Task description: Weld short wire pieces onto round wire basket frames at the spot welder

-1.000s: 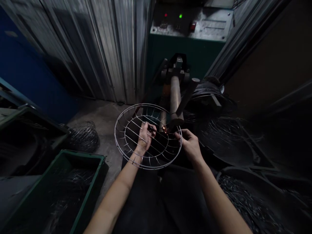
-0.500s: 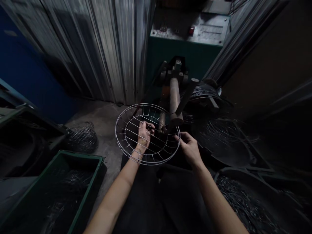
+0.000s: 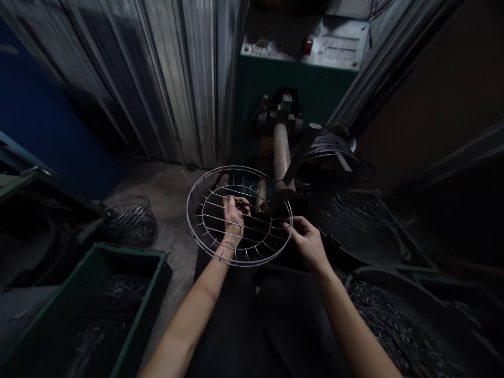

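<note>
A round wire guard (image 3: 197,210), made of two rings joined by thin spokes, is held in front of me against the welding machine's arm (image 3: 282,157). My left hand (image 3: 233,220) reaches through the guard and pinches its inner ring. My right hand (image 3: 306,240) grips the outer ring at the guard's right edge. The guard's far right side touches the lower tip of the machine arm.
The green machine cabinet with a grey control panel (image 3: 311,44) stands behind. A green bin (image 3: 129,294) of wire parts sits at lower left, with a wire bundle (image 3: 132,220) on the floor beyond it. Dark trays of wire pieces (image 3: 394,320) lie to the right. Corrugated metal wall (image 3: 157,79) at back.
The spark at the machine arm's tip has gone out and the panel lights are off. The guard has been turned slightly; my left hand shifted its grip on the inner ring.
</note>
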